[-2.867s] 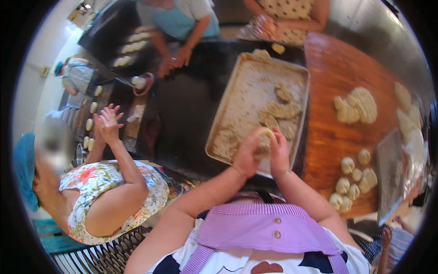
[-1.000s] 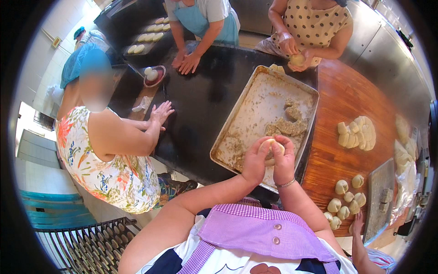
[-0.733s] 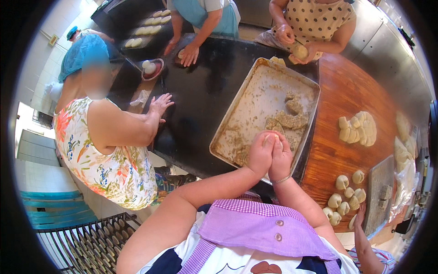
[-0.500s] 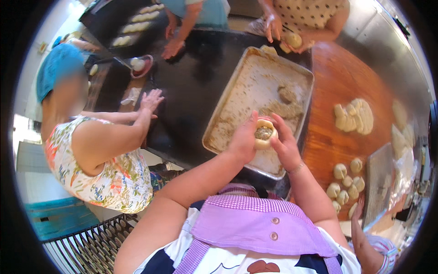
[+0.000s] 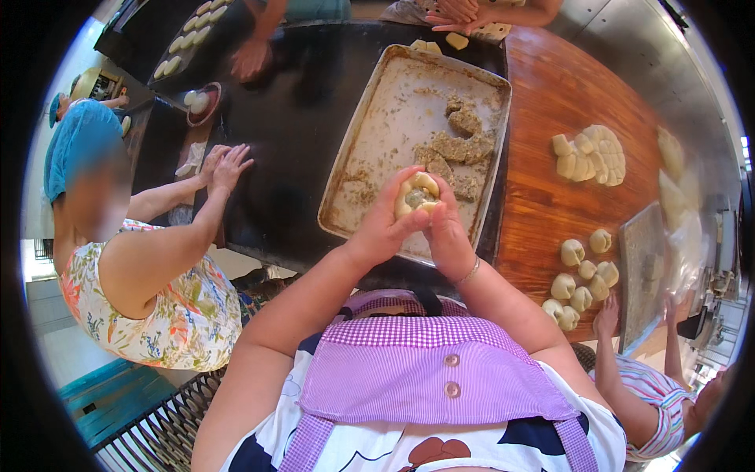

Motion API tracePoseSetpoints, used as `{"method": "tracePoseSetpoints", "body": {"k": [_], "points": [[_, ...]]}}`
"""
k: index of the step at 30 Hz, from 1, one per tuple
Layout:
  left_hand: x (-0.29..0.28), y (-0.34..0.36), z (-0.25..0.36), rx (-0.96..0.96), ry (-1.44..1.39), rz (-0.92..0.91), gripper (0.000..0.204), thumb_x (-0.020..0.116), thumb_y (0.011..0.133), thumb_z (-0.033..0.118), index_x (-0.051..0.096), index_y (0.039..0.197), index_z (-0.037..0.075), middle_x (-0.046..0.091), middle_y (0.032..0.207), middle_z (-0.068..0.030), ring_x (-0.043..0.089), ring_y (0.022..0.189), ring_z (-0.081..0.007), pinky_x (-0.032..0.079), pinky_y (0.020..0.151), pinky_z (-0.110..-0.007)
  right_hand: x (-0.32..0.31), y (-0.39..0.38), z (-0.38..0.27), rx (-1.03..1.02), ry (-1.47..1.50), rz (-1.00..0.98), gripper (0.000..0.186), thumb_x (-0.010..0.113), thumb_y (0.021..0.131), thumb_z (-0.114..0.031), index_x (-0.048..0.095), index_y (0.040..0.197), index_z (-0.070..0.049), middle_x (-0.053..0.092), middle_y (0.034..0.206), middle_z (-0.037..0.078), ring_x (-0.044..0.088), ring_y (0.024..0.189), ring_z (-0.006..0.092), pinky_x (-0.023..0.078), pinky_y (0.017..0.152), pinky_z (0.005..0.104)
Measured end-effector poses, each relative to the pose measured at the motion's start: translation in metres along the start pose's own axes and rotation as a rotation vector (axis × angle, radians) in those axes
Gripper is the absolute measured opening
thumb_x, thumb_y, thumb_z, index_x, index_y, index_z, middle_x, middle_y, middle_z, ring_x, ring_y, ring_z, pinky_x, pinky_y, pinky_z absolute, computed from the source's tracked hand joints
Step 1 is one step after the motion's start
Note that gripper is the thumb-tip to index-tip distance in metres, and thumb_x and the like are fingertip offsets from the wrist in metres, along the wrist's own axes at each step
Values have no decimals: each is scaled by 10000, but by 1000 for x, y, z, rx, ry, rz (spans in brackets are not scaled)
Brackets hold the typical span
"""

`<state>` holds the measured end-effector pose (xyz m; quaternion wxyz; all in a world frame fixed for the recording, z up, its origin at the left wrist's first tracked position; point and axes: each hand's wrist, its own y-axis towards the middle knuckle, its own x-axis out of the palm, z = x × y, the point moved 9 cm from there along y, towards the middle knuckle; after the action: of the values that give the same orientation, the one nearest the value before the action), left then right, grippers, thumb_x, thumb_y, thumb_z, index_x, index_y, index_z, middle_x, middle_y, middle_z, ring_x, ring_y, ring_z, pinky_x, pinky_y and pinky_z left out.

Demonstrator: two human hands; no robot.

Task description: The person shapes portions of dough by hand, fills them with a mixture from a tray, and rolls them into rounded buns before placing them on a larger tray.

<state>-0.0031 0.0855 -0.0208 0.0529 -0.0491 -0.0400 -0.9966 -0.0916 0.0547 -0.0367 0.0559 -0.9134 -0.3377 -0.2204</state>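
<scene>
Between my two hands is a filled dough ball [image 5: 417,197], its pale rim gathered round a greyish-brown filling that still shows at the top. My left hand [image 5: 387,220] cups the dough from the left, thumb across its near side. From the right, my right hand [image 5: 450,236] presses on it with fingers curled round. Both hands hover over the near part of a shallow metal tray [image 5: 354,165]. Clumps of crumbly filling [image 5: 464,145] lie in the tray's right half, and smears of it coat the bottom.
Right, on the wooden table [image 5: 543,102], sit cut dough pieces [image 5: 594,156] and several round dough balls [image 5: 580,297] by a clear board [image 5: 641,267]. A co-worker [image 5: 149,267] leans on the dark table [image 5: 291,102] at left; others work at the far side and lower right. A bowl [image 5: 206,106] stands far left.
My hands have drawn closer together round the dough, and its opening has narrowed. The view has shifted, and the co-worker at left has brought both hands together.
</scene>
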Motion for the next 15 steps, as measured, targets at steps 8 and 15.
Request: {"method": "tracePoseSetpoints", "body": {"k": [8,15], "points": [[-6,-11,13,330,81,366,261,469,1011,257,507,1164,48,524,1279,-148,511,1166,-218,408,1000,-344,15,6,-26,-473,-727,-9,459,492,990,-317,430,1349,-38,495,1297,181,496,1181,287,379,1016,384],[-3,-13,6,143,-228,203,562,619,928,354,392,1340,47,495,1315,-119,490,1185,-191,414,998,-329,-10,10,-20,-237,-458,-55,275,592,944,-256,632,1122,-51,537,1288,139,485,1175,269,368,1012,381]]}}
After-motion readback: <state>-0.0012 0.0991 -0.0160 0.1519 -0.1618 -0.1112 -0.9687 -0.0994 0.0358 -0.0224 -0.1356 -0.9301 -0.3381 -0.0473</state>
